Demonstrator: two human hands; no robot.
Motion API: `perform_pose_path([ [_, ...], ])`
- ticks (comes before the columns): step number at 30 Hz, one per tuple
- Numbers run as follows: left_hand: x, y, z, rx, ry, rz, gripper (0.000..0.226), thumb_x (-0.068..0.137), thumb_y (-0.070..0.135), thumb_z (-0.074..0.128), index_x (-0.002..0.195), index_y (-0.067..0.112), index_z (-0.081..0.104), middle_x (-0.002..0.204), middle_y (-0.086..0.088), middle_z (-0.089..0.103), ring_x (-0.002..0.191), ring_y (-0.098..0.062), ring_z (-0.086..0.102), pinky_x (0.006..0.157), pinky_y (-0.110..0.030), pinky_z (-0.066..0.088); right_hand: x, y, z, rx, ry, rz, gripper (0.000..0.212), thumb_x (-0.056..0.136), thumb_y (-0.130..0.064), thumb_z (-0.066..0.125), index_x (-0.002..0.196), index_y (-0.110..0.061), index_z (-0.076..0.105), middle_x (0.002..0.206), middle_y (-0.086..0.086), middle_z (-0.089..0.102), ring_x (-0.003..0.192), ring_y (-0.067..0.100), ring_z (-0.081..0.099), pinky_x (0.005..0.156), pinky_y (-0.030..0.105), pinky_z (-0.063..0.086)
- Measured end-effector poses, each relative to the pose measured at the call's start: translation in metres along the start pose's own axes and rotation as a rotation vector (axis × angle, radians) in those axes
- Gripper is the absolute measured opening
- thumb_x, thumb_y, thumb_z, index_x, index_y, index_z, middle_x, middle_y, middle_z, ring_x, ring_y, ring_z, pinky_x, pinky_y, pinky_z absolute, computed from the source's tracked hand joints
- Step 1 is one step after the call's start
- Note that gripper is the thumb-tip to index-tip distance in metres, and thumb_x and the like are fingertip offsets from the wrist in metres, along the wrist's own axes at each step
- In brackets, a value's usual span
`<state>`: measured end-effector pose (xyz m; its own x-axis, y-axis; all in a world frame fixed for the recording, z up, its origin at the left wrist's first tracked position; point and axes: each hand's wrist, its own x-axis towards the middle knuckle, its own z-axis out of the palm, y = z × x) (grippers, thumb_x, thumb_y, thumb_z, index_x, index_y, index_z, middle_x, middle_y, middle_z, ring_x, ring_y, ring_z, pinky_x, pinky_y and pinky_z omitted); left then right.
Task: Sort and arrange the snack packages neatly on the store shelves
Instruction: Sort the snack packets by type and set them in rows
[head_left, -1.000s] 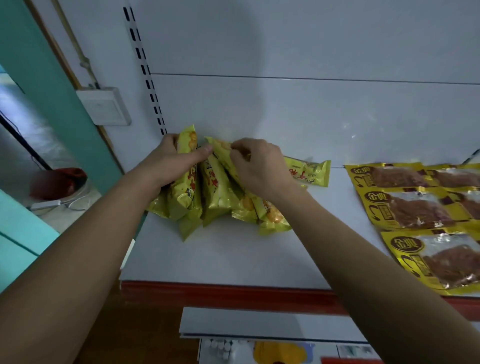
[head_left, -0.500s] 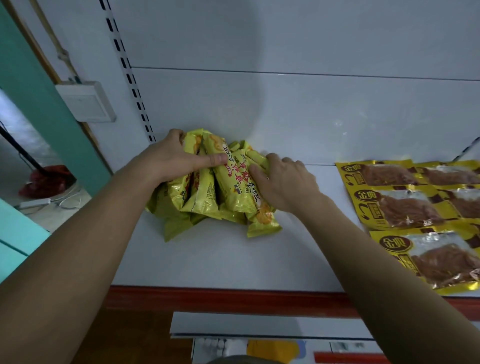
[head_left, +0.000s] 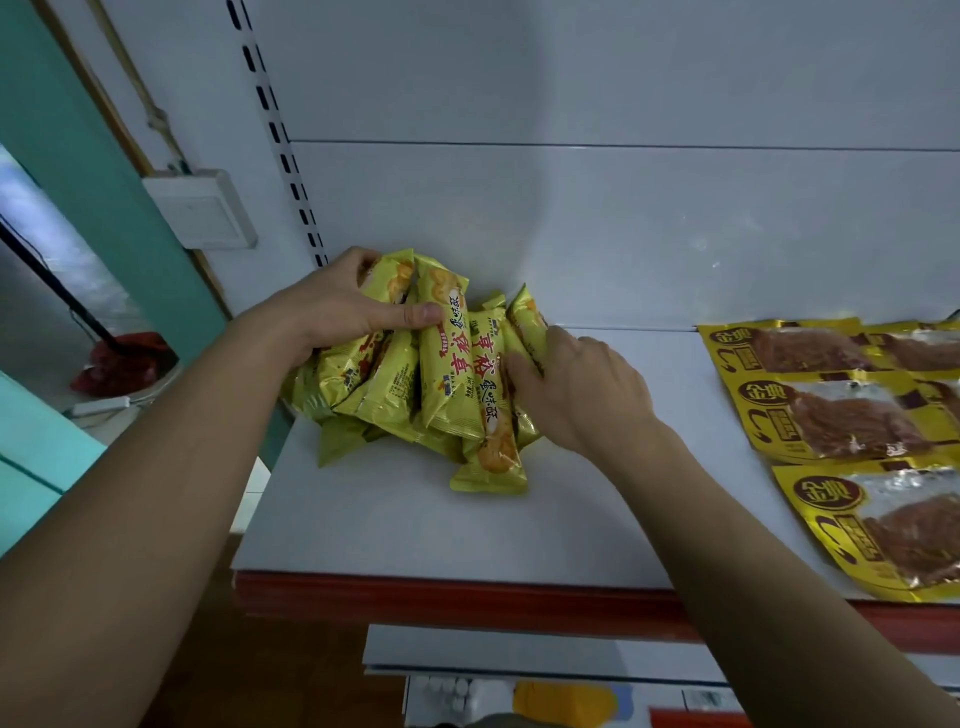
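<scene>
Several yellow snack packets (head_left: 447, 374) with red lettering stand bunched side by side at the back left of the white shelf (head_left: 415, 525), leaning on the back panel. My left hand (head_left: 337, 306) grips the left end of the bunch, thumb across the front of the packets, fingers hidden behind them. From the right, my right hand (head_left: 576, 384) presses its fingers against the rightmost packet. One packet (head_left: 493, 457) juts forward out of the row.
Flat gold packs of dried meat (head_left: 831, 415) lie in overlapping rows on the right of the shelf. The shelf has a red front edge (head_left: 467, 597); a lower shelf (head_left: 519, 654) shows below. A slotted upright (head_left: 280, 140) and a white wall box (head_left: 200, 208) stand to the left.
The loose, fanned packets, one lying out to the right, have been squeezed into a tight upright bunch. My right hand went from pinching packet tops to pressing the bunch's right side.
</scene>
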<state>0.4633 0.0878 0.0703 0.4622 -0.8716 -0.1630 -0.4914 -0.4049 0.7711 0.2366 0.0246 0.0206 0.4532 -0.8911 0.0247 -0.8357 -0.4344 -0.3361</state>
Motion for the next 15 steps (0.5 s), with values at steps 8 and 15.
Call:
perform_pose_path([
  [8, -0.006, -0.010, -0.006, -0.154, 0.153, 0.032, 0.067, 0.082, 0.028, 0.081, 0.140, 0.028, 0.046, 0.109, 0.006, 0.063, 0.091, -0.014, 0.065, 0.070, -0.030, 0.050, 0.013, 0.031, -0.009, 0.276, 0.081, 0.048, 0.048, 0.094, -0.032, 0.062, 0.139, -0.015, 0.055, 0.124, 0.009, 0.067, 0.118, 0.030, 0.059, 0.096, 0.038, 0.048],
  [15, -0.012, -0.012, -0.020, -0.273, 0.235, 0.065, 0.044, 0.084, 0.034, 0.079, 0.118, 0.036, 0.052, 0.110, 0.004, 0.065, 0.099, -0.019, 0.065, 0.086, -0.040, 0.053, 0.006, 0.047, -0.019, 0.406, 0.336, -0.017, 0.027, 0.095, -0.031, 0.066, 0.119, -0.019, 0.069, 0.109, -0.006, 0.073, 0.089, 0.015, 0.069, 0.073, 0.024, 0.044],
])
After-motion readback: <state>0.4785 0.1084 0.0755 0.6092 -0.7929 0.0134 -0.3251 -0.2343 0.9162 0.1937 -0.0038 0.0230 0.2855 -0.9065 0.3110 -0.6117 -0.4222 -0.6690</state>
